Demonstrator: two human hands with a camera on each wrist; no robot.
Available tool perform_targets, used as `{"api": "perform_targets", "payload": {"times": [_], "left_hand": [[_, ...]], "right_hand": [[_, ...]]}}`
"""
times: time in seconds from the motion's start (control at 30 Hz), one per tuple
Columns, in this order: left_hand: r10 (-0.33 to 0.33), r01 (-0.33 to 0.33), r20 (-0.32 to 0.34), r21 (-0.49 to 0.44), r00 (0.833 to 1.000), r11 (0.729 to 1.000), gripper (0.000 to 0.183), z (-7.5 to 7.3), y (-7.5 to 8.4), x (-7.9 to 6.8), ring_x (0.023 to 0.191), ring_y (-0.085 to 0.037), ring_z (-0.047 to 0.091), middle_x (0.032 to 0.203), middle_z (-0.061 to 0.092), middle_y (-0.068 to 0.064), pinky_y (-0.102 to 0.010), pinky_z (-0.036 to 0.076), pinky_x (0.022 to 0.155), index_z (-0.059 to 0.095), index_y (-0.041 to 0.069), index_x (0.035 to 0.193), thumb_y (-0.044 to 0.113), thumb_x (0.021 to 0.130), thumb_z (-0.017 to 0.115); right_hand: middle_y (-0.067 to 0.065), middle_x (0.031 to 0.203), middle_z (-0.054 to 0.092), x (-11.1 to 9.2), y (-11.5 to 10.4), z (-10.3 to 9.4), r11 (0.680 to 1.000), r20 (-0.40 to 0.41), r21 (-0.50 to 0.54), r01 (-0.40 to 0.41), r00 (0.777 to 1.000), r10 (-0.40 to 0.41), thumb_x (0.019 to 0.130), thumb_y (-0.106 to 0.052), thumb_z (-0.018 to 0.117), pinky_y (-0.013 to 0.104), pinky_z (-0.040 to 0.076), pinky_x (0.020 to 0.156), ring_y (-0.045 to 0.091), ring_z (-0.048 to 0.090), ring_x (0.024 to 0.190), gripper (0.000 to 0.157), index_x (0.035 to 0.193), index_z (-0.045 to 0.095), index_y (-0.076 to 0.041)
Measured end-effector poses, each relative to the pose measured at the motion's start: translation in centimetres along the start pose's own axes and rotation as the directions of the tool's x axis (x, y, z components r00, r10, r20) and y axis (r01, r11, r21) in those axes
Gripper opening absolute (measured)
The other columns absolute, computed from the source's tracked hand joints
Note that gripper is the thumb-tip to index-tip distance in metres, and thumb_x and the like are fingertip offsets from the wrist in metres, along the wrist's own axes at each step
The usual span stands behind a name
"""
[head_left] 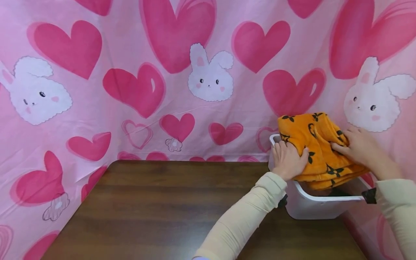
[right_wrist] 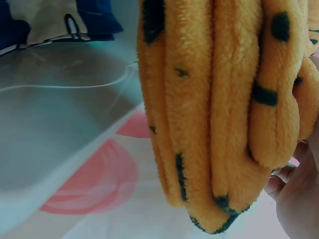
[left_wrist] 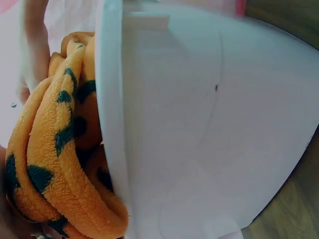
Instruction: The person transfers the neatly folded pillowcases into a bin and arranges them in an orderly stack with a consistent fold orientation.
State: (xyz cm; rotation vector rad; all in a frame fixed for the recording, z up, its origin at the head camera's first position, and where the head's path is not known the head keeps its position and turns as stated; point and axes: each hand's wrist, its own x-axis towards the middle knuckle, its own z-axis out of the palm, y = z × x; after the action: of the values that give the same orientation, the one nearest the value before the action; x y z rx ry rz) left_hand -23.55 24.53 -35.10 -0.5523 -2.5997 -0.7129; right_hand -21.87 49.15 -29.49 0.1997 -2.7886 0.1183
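Observation:
An orange plush cloth with dark flower-like marks, folded in several layers, is held over a white plastic bin. My left hand grips its left side near the bin's rim, thumb on top. On the far right side, my right hand holds the cloth with the thumb over it and the other fingers partly hidden. The left wrist view has the folds of the cloth beside the bin's rim. Thick stacked layers of the cloth fill the middle of the right wrist view.
The bin stands at the right edge of a dark brown wooden table. Inside the bin, a dark blue and beige fabric shows. A pink curtain with hearts and rabbits hangs behind and beside the table.

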Motion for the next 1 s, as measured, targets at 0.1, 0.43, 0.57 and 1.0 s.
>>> {"api": "perform_targets", "payload": {"times": [0.1, 0.43, 0.57, 1.0], "left_hand": [[0.005, -0.005, -0.003, 0.030, 1.000, 1.000, 0.051, 0.1, -0.1, -0.1, 0.085, -0.016, 0.039, 0.089, 0.048, 0.001, -0.030, 0.035, 0.091, 0.061, 0.014, 0.092, 0.059, 0.101, 0.040], [0.006, -0.008, 0.067, 0.038, 0.998, 0.999, 0.054, 0.9, -0.2, -0.3, 0.086, -0.017, 0.040, 0.092, 0.050, 0.000, -0.029, 0.034, 0.086, 0.064, 0.011, 0.099, 0.059, 0.103, 0.037], [0.002, -0.005, 0.081, 0.036, 0.997, 0.999, 0.055, 1.3, -0.2, -0.3, 0.084, -0.016, 0.038, 0.090, 0.050, 0.001, -0.028, 0.032, 0.082, 0.064, 0.012, 0.099, 0.059, 0.103, 0.036], [-0.018, 0.020, 0.137, -0.012, 0.990, 1.000, 0.059, 1.4, 0.5, -0.6, 0.083, -0.018, 0.039, 0.089, 0.052, 0.000, -0.028, 0.033, 0.079, 0.067, 0.010, 0.099, 0.061, 0.101, 0.037]], "right_hand": [[0.024, 0.096, 0.060, 0.0, 0.1, 0.3, 0.999, -0.014, -0.031, 0.015, 1.000, -0.016, 0.092, -0.036, 0.073, 0.061, 0.041, 0.084, 0.042, 0.048, 0.092, 0.051, 0.111, 0.062, 0.010], [0.027, 0.099, 0.062, -0.2, -0.1, 0.9, 0.983, 0.065, -0.174, 0.056, 0.997, -0.046, 0.093, -0.042, 0.071, 0.064, 0.044, 0.092, 0.040, 0.052, 0.091, 0.063, 0.118, 0.059, 0.014], [0.028, 0.101, 0.061, -0.2, -0.2, 1.1, 0.986, 0.118, -0.161, 0.047, 0.993, -0.028, 0.095, -0.041, 0.068, 0.065, 0.043, 0.093, 0.040, 0.052, 0.091, 0.064, 0.122, 0.056, 0.016], [0.031, 0.103, 0.062, -0.5, 0.2, 1.3, 0.988, 0.177, -0.146, 0.041, 0.984, -0.015, 0.094, -0.034, 0.071, 0.065, 0.043, 0.092, 0.042, 0.053, 0.090, 0.060, 0.120, 0.058, 0.018]]}}
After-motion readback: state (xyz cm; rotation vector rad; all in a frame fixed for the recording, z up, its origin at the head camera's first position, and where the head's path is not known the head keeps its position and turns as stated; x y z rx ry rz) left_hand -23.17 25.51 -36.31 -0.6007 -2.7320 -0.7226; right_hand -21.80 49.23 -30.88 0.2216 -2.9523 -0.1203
